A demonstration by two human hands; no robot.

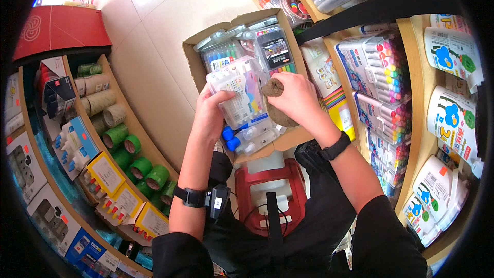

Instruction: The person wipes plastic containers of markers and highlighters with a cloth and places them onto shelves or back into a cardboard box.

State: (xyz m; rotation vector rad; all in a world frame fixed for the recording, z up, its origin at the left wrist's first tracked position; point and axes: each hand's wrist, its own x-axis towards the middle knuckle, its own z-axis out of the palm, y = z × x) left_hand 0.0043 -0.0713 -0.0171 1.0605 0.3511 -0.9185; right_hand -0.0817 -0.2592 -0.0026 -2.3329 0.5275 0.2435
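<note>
My left hand (pixel 210 112) grips a clear plastic case of markers (pixel 241 92) by its left side, thumb on the printed front. In my right hand (pixel 295 94) is a bunched brown cloth (pixel 279 114), close beside the case's right edge. Both are held over an open cardboard box (pixel 276 144). Inside the box lie a pack of coloured pens (pixel 222 56), a black-labelled marker pack (pixel 276 50) and clear bottles with blue caps (pixel 254 137). The held case hides part of the contents.
A red plastic stool (pixel 243 189) stands below the box. Shelves at right hold marker cases (pixel 378 69) and white-labelled containers (pixel 449 112). Left shelves carry green tape rolls (pixel 115 135), glue bottles (pixel 73 148) and yellow cartons (pixel 106 173). Tiled floor (pixel 166 38) lies beyond.
</note>
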